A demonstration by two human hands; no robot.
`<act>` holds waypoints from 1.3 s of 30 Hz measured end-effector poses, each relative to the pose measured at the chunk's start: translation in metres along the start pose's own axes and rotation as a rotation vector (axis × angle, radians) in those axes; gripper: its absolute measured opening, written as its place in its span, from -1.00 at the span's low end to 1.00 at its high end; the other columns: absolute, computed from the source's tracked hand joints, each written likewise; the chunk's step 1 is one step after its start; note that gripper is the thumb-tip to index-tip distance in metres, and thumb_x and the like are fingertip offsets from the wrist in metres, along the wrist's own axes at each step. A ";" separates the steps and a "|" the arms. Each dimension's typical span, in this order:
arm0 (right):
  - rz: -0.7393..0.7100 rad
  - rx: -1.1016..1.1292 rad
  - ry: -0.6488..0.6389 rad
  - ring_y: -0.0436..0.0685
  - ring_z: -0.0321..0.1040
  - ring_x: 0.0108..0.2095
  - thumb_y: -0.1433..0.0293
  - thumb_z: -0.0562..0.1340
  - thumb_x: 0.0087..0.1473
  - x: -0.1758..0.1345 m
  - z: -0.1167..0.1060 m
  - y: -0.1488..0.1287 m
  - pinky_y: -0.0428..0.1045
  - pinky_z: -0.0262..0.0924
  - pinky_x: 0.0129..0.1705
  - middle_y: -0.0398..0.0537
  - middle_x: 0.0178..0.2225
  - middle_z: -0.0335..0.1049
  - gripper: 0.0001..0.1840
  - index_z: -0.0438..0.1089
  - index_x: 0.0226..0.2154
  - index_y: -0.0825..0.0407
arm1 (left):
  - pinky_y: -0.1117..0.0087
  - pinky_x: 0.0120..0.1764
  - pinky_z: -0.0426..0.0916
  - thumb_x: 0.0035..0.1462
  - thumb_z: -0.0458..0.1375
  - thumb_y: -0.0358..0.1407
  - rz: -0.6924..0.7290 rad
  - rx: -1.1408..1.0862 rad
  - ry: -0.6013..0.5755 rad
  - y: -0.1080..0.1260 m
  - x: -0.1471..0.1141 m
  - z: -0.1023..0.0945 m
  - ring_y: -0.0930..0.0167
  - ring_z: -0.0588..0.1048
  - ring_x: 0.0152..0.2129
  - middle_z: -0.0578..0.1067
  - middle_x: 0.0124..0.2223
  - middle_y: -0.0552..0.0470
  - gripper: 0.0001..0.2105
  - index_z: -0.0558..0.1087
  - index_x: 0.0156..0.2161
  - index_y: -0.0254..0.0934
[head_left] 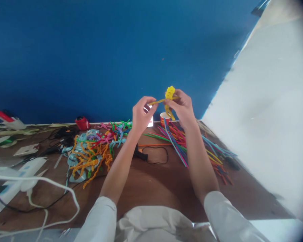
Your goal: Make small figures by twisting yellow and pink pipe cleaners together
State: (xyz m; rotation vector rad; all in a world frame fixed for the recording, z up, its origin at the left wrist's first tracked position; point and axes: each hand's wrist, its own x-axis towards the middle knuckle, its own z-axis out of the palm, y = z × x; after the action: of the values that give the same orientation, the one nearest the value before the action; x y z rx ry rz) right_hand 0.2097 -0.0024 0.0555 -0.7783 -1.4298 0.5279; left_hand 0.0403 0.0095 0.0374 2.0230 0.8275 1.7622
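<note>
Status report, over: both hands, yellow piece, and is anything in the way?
Left hand pinching thin strand; right hand gripping yellow piece. Piece held above tabletop. Nothing seen blocking between hands.

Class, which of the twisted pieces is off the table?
The yellow piece, held up by the left hand and right hand; the orange pieces and multicoloured ones lie heaped on the table.

On my remote view, a deep blue wall (pixel 111 53) fills the upper frame. I see a bright white wall (pixel 262 111) slanting down the right side, beside a brown tabletop (pixel 156 188) lower down.
</note>
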 end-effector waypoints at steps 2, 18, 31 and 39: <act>0.129 0.096 -0.004 -0.02 0.38 -0.47 0.35 0.37 -0.04 0.000 0.001 -0.002 -0.11 0.18 -0.47 -0.18 -0.44 0.48 -0.76 0.42 -0.26 -0.01 | 0.46 -0.30 0.30 0.29 0.13 -0.14 0.184 0.212 -0.010 -0.001 0.000 -0.006 0.49 0.43 -0.42 0.56 -0.22 0.01 -0.78 0.51 -0.17 -0.23; 0.366 0.182 -0.091 -0.02 0.35 -0.54 0.34 0.41 -0.12 -0.006 0.009 -0.013 -0.09 0.24 -0.49 -0.14 -0.50 0.47 -0.70 0.44 -0.26 0.03 | 0.44 -0.38 0.12 0.41 -0.09 -0.21 0.164 0.487 -0.217 -0.007 -0.002 -0.006 0.48 0.41 -0.48 0.51 -0.36 0.07 -0.77 0.35 -0.19 -0.23; -0.004 -0.185 -0.309 0.14 0.44 -0.25 0.28 0.37 0.03 -0.003 0.003 0.001 0.03 0.33 -0.20 -0.06 -0.27 0.52 -0.71 0.46 -0.16 -0.01 | 0.51 -0.55 0.04 0.24 -0.01 -0.36 -0.374 -0.324 -0.369 -0.004 0.003 -0.003 0.58 0.15 -0.67 0.15 -0.58 0.21 -0.80 0.17 -0.44 -0.22; -0.587 -0.436 -0.274 0.17 0.42 -0.16 0.50 0.18 0.15 0.003 -0.002 0.011 0.19 0.22 0.07 -0.09 -0.24 0.56 -0.80 0.48 -0.37 -0.08 | 0.58 -0.67 -0.04 0.29 -0.05 -0.36 -0.880 -1.107 -0.566 -0.006 0.007 -0.002 0.64 0.01 -0.78 -0.02 -0.64 0.28 -0.69 0.16 -0.52 -0.26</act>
State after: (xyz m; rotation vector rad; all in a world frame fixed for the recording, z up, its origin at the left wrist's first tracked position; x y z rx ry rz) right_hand 0.2135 0.0065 0.0493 -0.5889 -1.9662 -0.1454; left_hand 0.0376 0.0188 0.0396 1.0172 0.3020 0.7417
